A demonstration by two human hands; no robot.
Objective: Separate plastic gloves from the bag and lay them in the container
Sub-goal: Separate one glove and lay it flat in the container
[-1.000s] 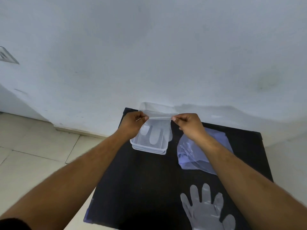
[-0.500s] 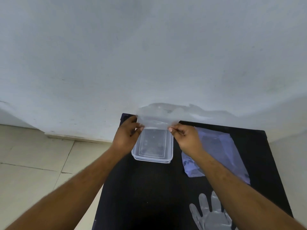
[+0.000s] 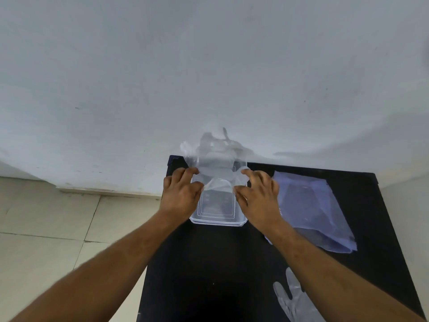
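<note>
A clear plastic glove (image 3: 216,163) billows over the far end of the clear rectangular container (image 3: 218,223), with its fingers rising against the wall. My left hand (image 3: 180,194) is at the container's left side and my right hand (image 3: 260,196) at its right. Both have their fingers spread, and their fingertips touch the glove's near edge. I see no pinch on the glove. The bluish plastic bag (image 3: 308,205) lies flat to the right of the container. A second clear glove (image 3: 294,300) lies at the table's near right, partly under my right forearm.
Everything sits on a small black table (image 3: 209,263) pushed against a pale wall (image 3: 209,77). Tiled floor (image 3: 46,228) drops away to the left of the table's edge.
Both hands moved down and forward over the container and their pinching fingers spread apart. The glove went from hanging taut between them to billowing up against the wall.
</note>
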